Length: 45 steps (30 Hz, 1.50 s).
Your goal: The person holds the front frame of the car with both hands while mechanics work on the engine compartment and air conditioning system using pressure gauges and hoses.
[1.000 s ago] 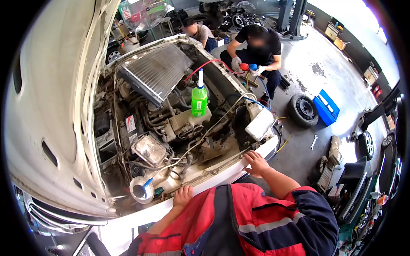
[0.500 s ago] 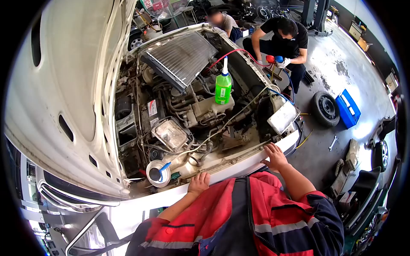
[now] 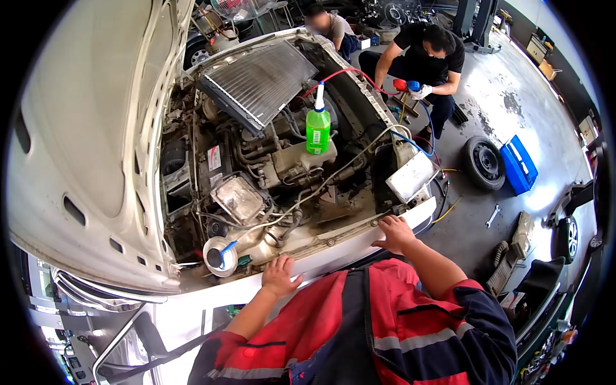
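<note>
My left hand (image 3: 278, 277) rests open on the white fender (image 3: 333, 260), its fingers spread over the upper edge. Farther right along the same fender lies my right hand (image 3: 394, 235), also open, fingers over the edge. Neither hand holds anything. Just beyond the left hand, a round white bowl (image 3: 212, 249) with a blue-handled brush (image 3: 224, 251) sits in the engine bay corner. A green bottle (image 3: 317, 131) with a white nozzle stands upright on the engine. Behind it a radiator (image 3: 260, 86) lies tilted across the bay.
The raised hood (image 3: 83, 128) fills the left side. A co-worker (image 3: 427, 64) crouches beyond the car, holding red and blue gauges; another person (image 3: 332, 32) is farther back. On the floor are a wheel (image 3: 483, 163), a blue toolbox (image 3: 518, 165) and a wrench (image 3: 493, 216).
The view has shifted, so the car appears a little farther left. My left hand's thumb now spreads away from its fingers. Both hands stay on the fender.
</note>
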Motion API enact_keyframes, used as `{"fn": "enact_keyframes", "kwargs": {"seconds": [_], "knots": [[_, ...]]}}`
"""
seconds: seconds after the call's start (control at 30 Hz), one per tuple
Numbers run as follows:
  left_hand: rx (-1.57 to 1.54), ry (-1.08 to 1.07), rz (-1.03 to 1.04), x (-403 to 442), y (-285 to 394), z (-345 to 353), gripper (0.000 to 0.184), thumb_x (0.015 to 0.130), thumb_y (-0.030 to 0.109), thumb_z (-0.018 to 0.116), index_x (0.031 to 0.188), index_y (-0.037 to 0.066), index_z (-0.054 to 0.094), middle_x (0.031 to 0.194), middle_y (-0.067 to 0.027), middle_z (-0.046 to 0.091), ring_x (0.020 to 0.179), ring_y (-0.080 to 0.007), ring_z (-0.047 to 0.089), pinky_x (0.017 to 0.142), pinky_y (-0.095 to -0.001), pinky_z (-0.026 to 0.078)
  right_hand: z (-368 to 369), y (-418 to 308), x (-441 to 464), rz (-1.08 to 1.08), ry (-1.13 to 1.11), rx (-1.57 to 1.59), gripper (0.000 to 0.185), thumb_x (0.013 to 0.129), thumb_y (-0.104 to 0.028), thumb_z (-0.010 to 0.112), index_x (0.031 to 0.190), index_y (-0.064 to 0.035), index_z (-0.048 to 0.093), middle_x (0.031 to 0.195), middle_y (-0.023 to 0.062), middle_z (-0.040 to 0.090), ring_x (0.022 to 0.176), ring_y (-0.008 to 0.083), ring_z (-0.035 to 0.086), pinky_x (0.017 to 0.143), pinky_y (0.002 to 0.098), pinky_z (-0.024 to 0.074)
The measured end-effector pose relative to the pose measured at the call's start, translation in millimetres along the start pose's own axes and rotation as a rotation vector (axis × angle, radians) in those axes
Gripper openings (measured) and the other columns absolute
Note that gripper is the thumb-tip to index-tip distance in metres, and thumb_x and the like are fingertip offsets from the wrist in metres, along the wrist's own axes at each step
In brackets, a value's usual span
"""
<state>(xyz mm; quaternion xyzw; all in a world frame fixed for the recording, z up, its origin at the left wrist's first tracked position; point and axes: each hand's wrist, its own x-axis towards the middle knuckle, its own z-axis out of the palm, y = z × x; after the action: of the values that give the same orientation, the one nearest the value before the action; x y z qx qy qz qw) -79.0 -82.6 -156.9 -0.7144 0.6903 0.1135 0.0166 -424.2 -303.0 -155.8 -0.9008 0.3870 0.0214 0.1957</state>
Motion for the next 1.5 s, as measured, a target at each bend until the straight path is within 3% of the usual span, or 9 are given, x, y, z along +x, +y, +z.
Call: {"fn": "enact_keyframes", "kwargs": {"seconds": [0.4,0.53,0.57,0.7,0.8,0.97,1.07,1.1,1.5], "knots": [[-0.179,0.338,-0.274,40.7,98.9,6.8,0.058,0.072,0.035,0.070,0.118,0.005,0.052,0.120,-0.0127,0.048,0.114,-0.0346,0.042,0.100,-0.0475,0.032,-3.9,68.6,15.0,-0.328,-0.059,0.241,0.045,0.083,-0.040,0.062,0.111,-0.0049,0.060,0.108,0.0147,0.059,0.103,0.0325,0.055,0.090,0.0429,0.0439],[-0.091,0.369,-0.263,61.4,132.1,4.6,0.053,0.072,0.034,0.070,0.113,0.006,0.053,0.119,-0.0127,0.048,0.109,-0.0353,0.044,0.093,-0.0485,0.037,-34.8,110.1,18.2,-0.406,-0.065,0.222,0.027,0.085,-0.031,0.060,0.087,-0.0051,0.064,0.090,0.0151,0.063,0.085,0.0349,0.060,0.075,0.0456,0.0486],[-0.110,0.503,-0.247,68.9,138.8,-1.6,0.039,0.075,0.034,0.068,0.100,0.006,0.058,0.102,-0.0141,0.057,0.094,-0.0350,0.053,0.084,-0.0457,0.043,-38.5,121.2,17.6,-0.379,-0.029,0.265,0.028,0.085,-0.031,0.059,0.076,-0.0047,0.062,0.080,0.0150,0.063,0.077,0.0355,0.061,0.070,0.0471,0.0484],[-0.249,0.130,-0.640,78.3,144.4,-20.1,0.030,0.080,0.033,0.060,0.074,0.004,0.065,0.065,-0.0190,0.060,0.064,-0.0377,0.058,0.064,-0.0463,0.047,-68.3,154.5,18.1,-0.130,-0.420,0.101,0.041,0.089,-0.040,0.049,0.084,-0.0028,0.067,0.086,0.0191,0.066,0.086,0.0373,0.062,0.078,0.0465,0.0486],[-0.354,-0.012,-0.641,68.7,120.7,-21.6,0.029,0.080,0.030,0.057,0.074,0.002,0.065,0.072,-0.0215,0.062,0.067,-0.0386,0.059,0.063,-0.0467,0.046,-72.1,165.6,18.3,-0.042,-0.508,0.277,0.042,0.088,-0.039,0.051,0.088,-0.0005,0.067,0.088,0.0205,0.066,0.083,0.0351,0.062,0.077,0.0436,0.0479],[-1.183,-0.185,-0.956,57.0,95.9,-21.9,0.021,0.079,0.021,0.061,0.067,0.005,0.057,0.056,0.0014,0.047,0.048,-0.0110,0.042,0.044,-0.0295,0.032,-20.7,167.1,21.6,0.151,-0.469,0.735,0.034,0.085,-0.033,0.056,0.085,0.0003,0.064,0.076,0.0137,0.061,0.068,0.0232,0.057,0.066,0.0361,0.0455],[-1.288,-0.110,-0.712,55.1,86.4,17.8,0.020,0.080,0.021,0.061,0.066,0.008,0.054,0.054,0.0014,0.045,0.044,-0.0105,0.039,0.041,-0.0277,0.029,7.6,178.5,30.4,0.448,-0.620,1.343,0.026,0.085,-0.022,0.055,0.063,-0.0090,0.053,0.058,-0.0009,0.044,0.046,0.0108,0.041,0.040,0.0274,0.0310],[-1.392,-0.063,-0.910,61.8,100.3,14.0,0.022,0.081,0.020,0.060,0.065,0.010,0.050,0.053,0.0026,0.042,0.043,-0.0089,0.036,0.040,-0.0256,0.026,2.1,173.2,29.7,0.480,-0.603,1.304,0.027,0.085,-0.023,0.055,0.062,-0.0085,0.052,0.057,-0.0005,0.044,0.046,0.0107,0.041,0.040,0.0275,0.0309],[-1.293,-0.251,-0.841,78.4,96.6,-10.1,0.035,0.087,0.029,0.059,0.062,0.008,0.049,0.050,-0.0016,0.042,0.039,-0.0125,0.038,0.037,-0.0287,0.028,-9.1,163.6,20.9,0.470,-0.549,1.262,0.043,0.093,-0.035,0.051,0.060,-0.0064,0.052,0.055,0.0061,0.054,0.044,0.0159,0.051,0.041,0.0286,0.0417]]}}
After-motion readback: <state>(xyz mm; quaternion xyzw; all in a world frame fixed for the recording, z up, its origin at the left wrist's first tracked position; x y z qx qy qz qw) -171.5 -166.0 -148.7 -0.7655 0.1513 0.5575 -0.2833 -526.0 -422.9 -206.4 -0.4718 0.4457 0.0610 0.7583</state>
